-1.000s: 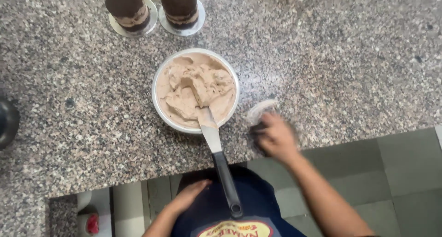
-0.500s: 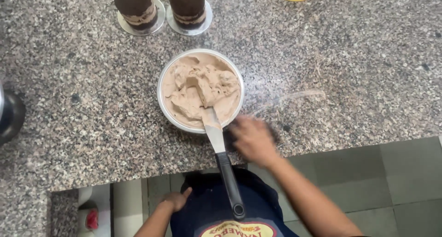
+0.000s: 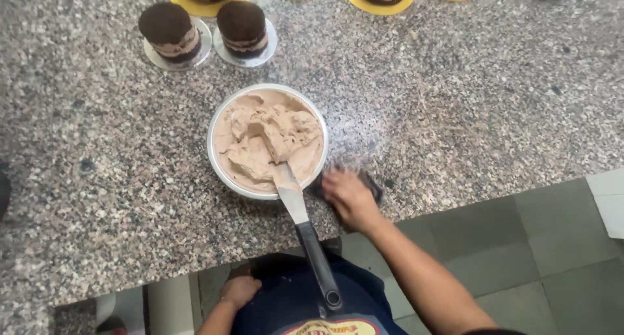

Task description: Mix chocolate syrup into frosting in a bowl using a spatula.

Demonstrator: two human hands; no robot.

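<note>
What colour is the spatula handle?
Black; the spatula handle shows clearly in the head view, jutting over the counter edge.

Speckled grey counter [image 3: 455, 114], beige-brown cream [image 3: 266, 140]

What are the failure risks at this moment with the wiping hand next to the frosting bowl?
1. The right hand presses a dark cloth on the granite counter close beside the spatula. A sideways bump could flip it.
2. The spatula's black handle overhangs the counter edge, only its blade resting in the metal bowl of chocolate frosting; it might lever out and fall.
3. The bowl sits near the edge, and the left hand hangs below, steadying nothing.
</note>
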